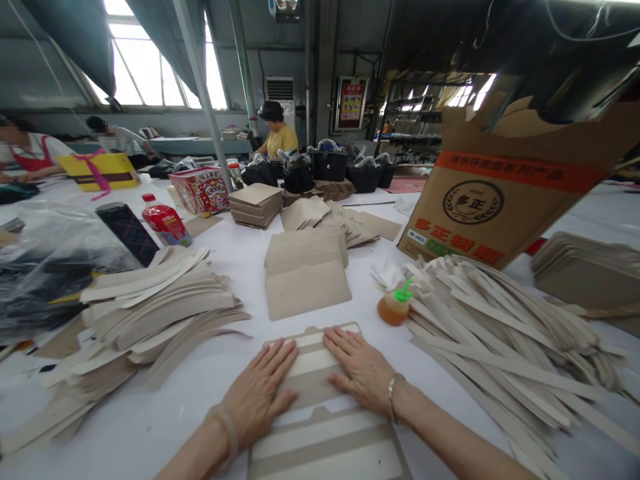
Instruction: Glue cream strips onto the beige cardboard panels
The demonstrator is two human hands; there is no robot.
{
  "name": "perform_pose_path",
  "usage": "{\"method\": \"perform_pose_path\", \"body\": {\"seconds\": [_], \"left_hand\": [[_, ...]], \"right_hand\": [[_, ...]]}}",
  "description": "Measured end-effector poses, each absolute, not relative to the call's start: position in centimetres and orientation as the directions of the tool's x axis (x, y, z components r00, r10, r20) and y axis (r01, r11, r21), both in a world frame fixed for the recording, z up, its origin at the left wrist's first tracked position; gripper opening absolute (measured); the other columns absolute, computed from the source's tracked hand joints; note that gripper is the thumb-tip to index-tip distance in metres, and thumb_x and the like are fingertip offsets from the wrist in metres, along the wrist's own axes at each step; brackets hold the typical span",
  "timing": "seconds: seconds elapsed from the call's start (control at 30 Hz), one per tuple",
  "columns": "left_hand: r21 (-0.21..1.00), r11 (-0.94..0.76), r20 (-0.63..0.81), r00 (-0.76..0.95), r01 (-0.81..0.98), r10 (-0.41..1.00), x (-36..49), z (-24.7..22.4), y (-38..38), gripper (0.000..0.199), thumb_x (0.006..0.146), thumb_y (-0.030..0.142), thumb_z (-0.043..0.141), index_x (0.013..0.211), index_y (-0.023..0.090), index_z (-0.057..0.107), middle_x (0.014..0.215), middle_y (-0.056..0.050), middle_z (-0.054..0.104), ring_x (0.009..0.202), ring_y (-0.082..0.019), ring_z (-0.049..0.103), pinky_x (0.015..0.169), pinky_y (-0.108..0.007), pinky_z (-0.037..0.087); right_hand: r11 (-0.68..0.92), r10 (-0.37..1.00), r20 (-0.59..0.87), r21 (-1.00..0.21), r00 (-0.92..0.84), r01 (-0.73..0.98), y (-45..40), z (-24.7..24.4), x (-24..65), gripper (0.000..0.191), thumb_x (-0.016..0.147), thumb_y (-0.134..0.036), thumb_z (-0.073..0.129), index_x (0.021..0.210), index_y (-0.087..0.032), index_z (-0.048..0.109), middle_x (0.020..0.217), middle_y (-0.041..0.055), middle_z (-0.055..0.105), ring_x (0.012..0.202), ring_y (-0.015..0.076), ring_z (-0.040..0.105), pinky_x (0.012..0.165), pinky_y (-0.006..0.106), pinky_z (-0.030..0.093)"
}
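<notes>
My left hand (264, 387) lies flat, fingers extended, on the left side of a grey-beige cardboard panel (313, 383) that carries paler strips across it. On the panel's right side rests my right hand (363, 370), its fingers stretched forward and palm down. Just below, nearer to me, a second striped cardboard panel (327, 448) lies on the white table. Beyond my fingertips sits a fanned stack of plain cardboard panels (307, 283). A small glue bottle (393, 309) with a green nozzle and amber contents stands to the right of my right hand.
Loose cardboard strips (500, 333) pile up at right, with more curved strips (165, 307) at left. A tall carton (475, 200) stands behind the right pile. Further back are a red bottle (165, 219), stacked boards (256, 205), black bags (329, 163) and a person in yellow (283, 140).
</notes>
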State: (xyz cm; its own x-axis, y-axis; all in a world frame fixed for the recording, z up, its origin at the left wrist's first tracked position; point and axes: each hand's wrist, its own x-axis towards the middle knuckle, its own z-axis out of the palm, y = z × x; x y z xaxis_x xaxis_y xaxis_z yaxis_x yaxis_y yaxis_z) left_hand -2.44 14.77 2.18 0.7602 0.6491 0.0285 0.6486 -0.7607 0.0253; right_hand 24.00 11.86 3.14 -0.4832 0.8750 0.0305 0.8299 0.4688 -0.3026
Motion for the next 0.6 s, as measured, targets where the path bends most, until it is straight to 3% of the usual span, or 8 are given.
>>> {"method": "perform_pose_path", "body": {"seconds": [0.17, 0.27, 0.37, 0.47, 0.6], "left_hand": [[0.083, -0.734, -0.006, 0.737, 0.674, 0.676, -2.6, 3.2, 14.1, 0.062, 0.094, 0.052, 0.027, 0.145, 0.021, 0.010, 0.151, -0.001, 0.013, 0.139, -0.021, 0.011, 0.114, -0.043, 0.017], [0.094, -0.696, 0.086, 0.691, 0.712, 0.718, -3.6, 4.3, 11.9, 0.063, 0.093, 0.050, 0.030, 0.145, 0.019, 0.011, 0.151, -0.002, 0.015, 0.139, -0.021, 0.008, 0.115, -0.044, 0.012], [0.187, -0.597, 0.196, 0.566, 0.780, 0.801, -5.3, 5.0, 8.4, 0.059, 0.087, 0.055, 0.043, 0.136, 0.023, 0.034, 0.143, -0.003, 0.033, 0.133, -0.022, 0.025, 0.112, -0.042, 0.022], [0.318, -0.444, 0.067, 0.447, 0.838, 0.892, -6.3, 4.9, 5.4, 0.046, 0.080, 0.052, 0.055, 0.117, 0.025, 0.051, 0.127, -0.005, 0.047, 0.115, -0.023, 0.044, 0.099, -0.040, 0.036], [0.361, -0.338, -0.110, 0.399, 0.869, 0.910, -5.3, 5.4, 3.9, 0.034, 0.073, 0.033, 0.060, 0.105, 0.021, 0.054, 0.115, -0.005, 0.051, 0.103, -0.022, 0.049, 0.090, -0.038, 0.037]], "right_hand": [[0.429, 0.901, 0.129, -0.407, -0.414, 0.807, 11.8, 3.4, 24.0, 0.056, 0.089, -0.044, 0.044, 0.136, -0.015, 0.040, 0.144, 0.0063, 0.033, 0.135, 0.0226, 0.026, 0.113, 0.041, 0.021], [0.327, 0.943, 0.214, -0.439, -0.257, 0.837, 9.8, 4.3, 24.8, 0.047, 0.088, -0.036, 0.045, 0.129, -0.012, 0.047, 0.137, 0.0091, 0.045, 0.130, 0.0215, 0.032, 0.110, 0.039, 0.025], [0.165, 0.976, 0.207, -0.483, -0.071, 0.860, 5.8, 5.2, 26.0, 0.028, 0.086, -0.031, 0.048, 0.106, -0.014, 0.058, 0.111, 0.0101, 0.059, 0.106, 0.0217, 0.050, 0.094, 0.037, 0.039], [0.036, 0.998, 0.058, -0.513, -0.007, 0.857, 2.1, 5.3, 26.5, 0.016, 0.077, -0.029, 0.059, 0.088, -0.018, 0.058, 0.093, 0.0047, 0.058, 0.090, 0.0200, 0.052, 0.081, 0.034, 0.041], [0.003, 1.000, -0.002, -0.466, -0.004, 0.885, 0.5, 4.9, 25.5, 0.028, 0.066, -0.029, 0.067, 0.090, -0.018, 0.056, 0.097, 0.0039, 0.053, 0.093, 0.0222, 0.047, 0.082, 0.036, 0.035]]}}
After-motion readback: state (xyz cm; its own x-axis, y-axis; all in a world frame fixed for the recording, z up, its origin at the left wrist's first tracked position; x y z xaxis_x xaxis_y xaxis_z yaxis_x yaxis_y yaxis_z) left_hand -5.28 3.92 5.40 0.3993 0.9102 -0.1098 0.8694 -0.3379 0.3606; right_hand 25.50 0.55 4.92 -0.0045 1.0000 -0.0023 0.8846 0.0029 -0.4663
